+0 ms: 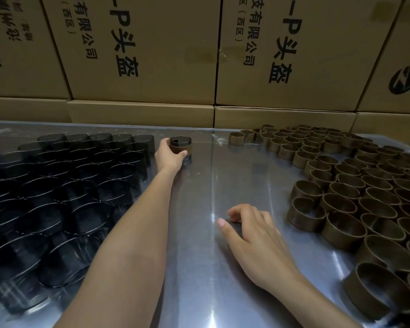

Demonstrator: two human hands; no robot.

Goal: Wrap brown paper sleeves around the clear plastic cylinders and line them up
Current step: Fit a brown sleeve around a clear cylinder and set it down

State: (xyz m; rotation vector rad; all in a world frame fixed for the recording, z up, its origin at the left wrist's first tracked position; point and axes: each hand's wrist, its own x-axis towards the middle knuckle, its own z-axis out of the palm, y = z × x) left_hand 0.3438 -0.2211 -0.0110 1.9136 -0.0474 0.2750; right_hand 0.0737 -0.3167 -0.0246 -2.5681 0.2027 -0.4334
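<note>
The two bare forearms are lying nearest the camera, reaching out over the shiny tabletop point(199, 268), which is carrying everything else. Far behind it, stacked cardboard boxes point(147, 55) are closing off the view. On the left half, a large block of dark, see-through plastic cylinders point(64, 185) is standing packed in rows; on the right, a wide spread of empty brown paper sleeves point(355, 192) is standing loose, rings touching one another. Near the centre, the right hand point(251, 235) is resting on the tabletop with loosely curled fingers, its grip holding nothing, just beside the nearest sleeves. Far out, the left hand point(169, 153) is curling its grip around the sleeved cylinder point(180, 147), the smallest piece here, which is standing upright on the tabletop just right of the far end of the cylinder block, with clear plastic showing above and below its brown band. The step in hand looks like setting this finished piece into line at the far row. The next move probably calls for letting it go squarely upright, then fetching a bare cylinder from the left and a sleeve from the right, close to the waiting right hand.
</note>
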